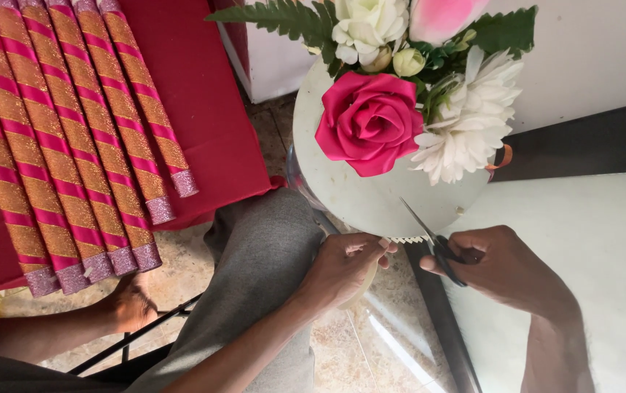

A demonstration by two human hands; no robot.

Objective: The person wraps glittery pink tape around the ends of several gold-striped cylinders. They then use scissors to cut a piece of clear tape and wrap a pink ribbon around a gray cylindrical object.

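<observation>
Head view, looking down over grey trousered knee (269, 255). Right hand (506, 266) wrapped round black-handled scissors (436, 244), fingers through the loops, blades parted and pointing far-left toward the near rim of a white round board (342, 193). Left hand (342, 269) pinched shut on a pale lace-like trim strip (407, 239) at that same rim, thumb and fingertips meeting just left of the blades. Hands close together, not touching. Trim strip short, scalloped, running along the board edge between the two hands; whether already stuck to the board, hard to tell.

On the far part of the board: deep pink fabric rose (367, 120), white chrysanthemum-type flower (469, 120) right of it, cream rose (367, 25) and pale buds behind, green fern leaves (284, 18) at far left of the bunch.

Far left: red cloth (211, 94) carrying a row of rods wrapped in gold and pink glitter stripes (72, 138), silver-tipped near ends. Bare foot (131, 306) on tiled floor, near left. Pale table surface (589, 240) at right.
</observation>
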